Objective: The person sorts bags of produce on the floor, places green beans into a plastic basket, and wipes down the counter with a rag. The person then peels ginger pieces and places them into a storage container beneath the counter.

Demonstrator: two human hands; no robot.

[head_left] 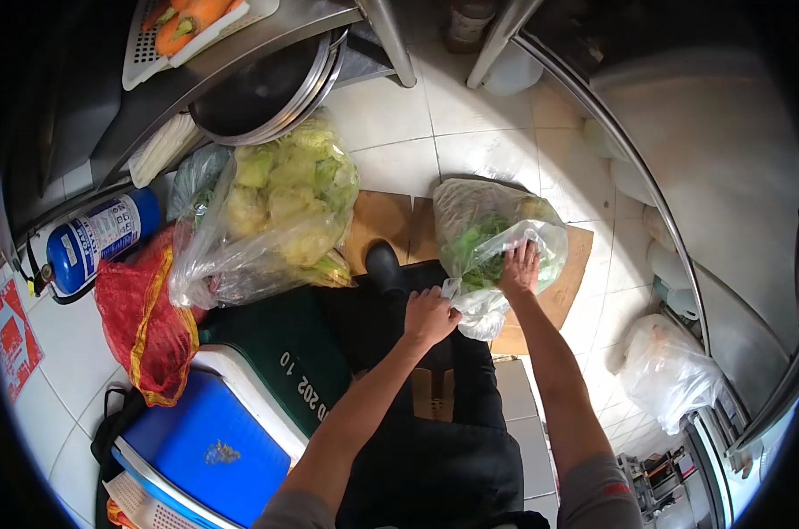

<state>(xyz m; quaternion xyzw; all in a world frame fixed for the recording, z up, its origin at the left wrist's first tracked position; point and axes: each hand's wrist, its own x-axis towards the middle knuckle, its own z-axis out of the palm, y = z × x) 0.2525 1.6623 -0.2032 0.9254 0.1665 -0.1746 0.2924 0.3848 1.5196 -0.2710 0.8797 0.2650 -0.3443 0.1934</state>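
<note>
Gathering the plastic of a clear bag (459, 216) seems to be the step in hand, with leafy greens (481, 251) showing inside it. The bag rests in front of the person's legs, on brown cardboard (576, 256) laid over the tiled floor. The left hand (432, 316) has its fingers curled, apparently pinching a fold at the bag's near edge. The right hand (520, 267) lies palm down over the bag's right part, fingers extended and not clenched. A larger clear bag of pale green leafy vegetables (294, 194) stands well to the left, touched by neither hand.

Judging from this hold, the next move calls for a steady left pinch and a light right hand — pressing hard could bruise the leaves.

Whether the right fingers are on the greens or on plastic above them cannot be told; glare and creases blur that boundary. What the left fingertips grip is largely covered by the hand itself. The bag's underside is out of sight, and the dark rim of the lens cuts off the carrots (188, 26) at the top.
</note>
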